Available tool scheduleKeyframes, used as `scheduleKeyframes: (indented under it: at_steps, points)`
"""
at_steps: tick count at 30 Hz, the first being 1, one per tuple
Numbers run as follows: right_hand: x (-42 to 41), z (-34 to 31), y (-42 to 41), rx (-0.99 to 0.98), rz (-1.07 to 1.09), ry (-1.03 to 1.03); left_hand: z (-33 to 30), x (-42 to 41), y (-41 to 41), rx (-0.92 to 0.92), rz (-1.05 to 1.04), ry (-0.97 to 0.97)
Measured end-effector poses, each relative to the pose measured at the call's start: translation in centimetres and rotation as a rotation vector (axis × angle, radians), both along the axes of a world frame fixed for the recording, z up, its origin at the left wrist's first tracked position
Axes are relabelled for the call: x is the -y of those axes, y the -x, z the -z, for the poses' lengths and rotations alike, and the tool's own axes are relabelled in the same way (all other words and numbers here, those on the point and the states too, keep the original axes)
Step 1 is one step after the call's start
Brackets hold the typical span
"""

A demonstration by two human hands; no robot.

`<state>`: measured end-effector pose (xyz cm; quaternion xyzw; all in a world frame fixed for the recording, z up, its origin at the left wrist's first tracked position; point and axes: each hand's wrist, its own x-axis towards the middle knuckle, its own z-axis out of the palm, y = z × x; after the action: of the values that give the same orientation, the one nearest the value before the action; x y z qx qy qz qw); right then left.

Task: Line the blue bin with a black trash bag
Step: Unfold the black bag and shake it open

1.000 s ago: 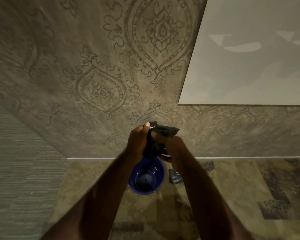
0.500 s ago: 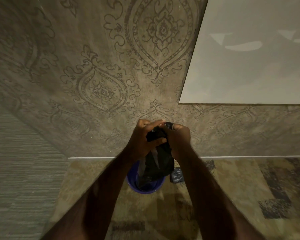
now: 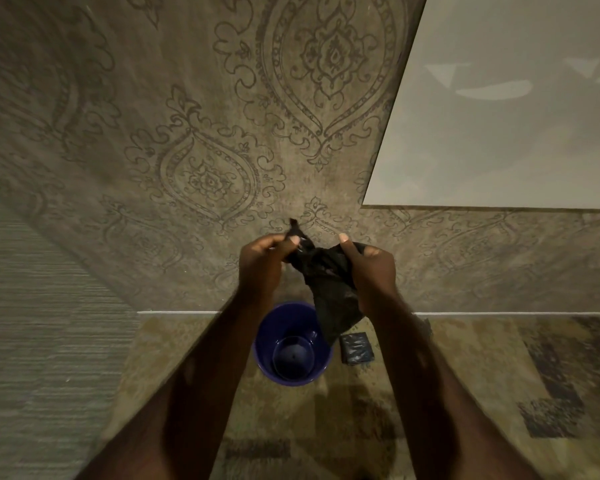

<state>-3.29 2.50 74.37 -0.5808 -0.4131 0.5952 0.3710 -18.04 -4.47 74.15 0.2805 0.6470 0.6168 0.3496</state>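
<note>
A round blue bin (image 3: 293, 344) stands upright on the carpet by the wall, nothing inside it. Above it hangs a crumpled black trash bag (image 3: 329, 289), its lower end drooping over the bin's right rim. My left hand (image 3: 262, 263) pinches the bag's top left corner, which sticks up. The bag's top right edge is gripped by my right hand (image 3: 369, 271). The two hands are a little apart, with the bag stretched between them.
A folded pack of black bags (image 3: 356, 348) lies on the carpet just right of the bin. A patterned wall (image 3: 205, 150) rises behind, with a white baseboard line (image 3: 177, 312). A pale glossy panel (image 3: 499, 116) hangs at the upper right.
The hands have drawn apart, spreading the top of the bag, which was bunched between them. The bag now hangs to the right, uncovering more of the bin's opening.
</note>
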Motion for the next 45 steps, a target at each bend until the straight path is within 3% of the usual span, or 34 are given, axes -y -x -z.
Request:
scheduleKeyframes:
  at_steps: [4,9,14,18,20,23,27,33,35,39,45]
  points:
    - [-0.3,0.7,-1.6,-0.006,0.092,0.073,0.2,-0.2,1.0,0.316,-0.222,0.008]
    - [0.6,2.5,-1.2,0.028,0.085,0.203,0.0,-0.8,-0.6,0.545,-0.268,-0.113]
    - [2.0,3.1,-1.6,0.453,-0.028,-0.201,-0.9,-2.0,-0.6,0.447,-0.264,-0.166]
    - [2.5,1.9,-0.7,0.723,-0.270,-0.524,-1.2,-2.7,-0.4,0.405,-0.186,-0.188]
    - [2.2,1.5,-0.1,0.656,-0.340,-0.654,-1.4,-2.8,-0.5,0.346,-0.147,-0.176]
    - [1.3,1.2,0.1,0.454,-0.355,-0.671,-1.8,-2.7,0.0,0.247,-0.107,-0.159]
    - [1.4,0.8,-0.3,0.071,-0.355,-0.420,-2.0,-2.2,1.4,0.252,-0.090,-0.172]
    - [2.8,1.7,0.8,-0.152,-0.209,-0.200,-1.3,-1.5,1.3,0.346,-0.040,-0.132]
    - [3.0,2.2,1.4,-0.119,-0.158,-0.208,-0.9,-1.3,0.6,0.373,-0.015,-0.092]
    - [3.5,2.5,2.1,0.044,-0.184,-0.335,0.1,-0.9,-2.2,0.226,0.041,0.099]
    - [3.5,2.4,1.8,0.200,-0.183,-0.480,0.6,-1.4,-2.2,0.228,-0.025,0.106]
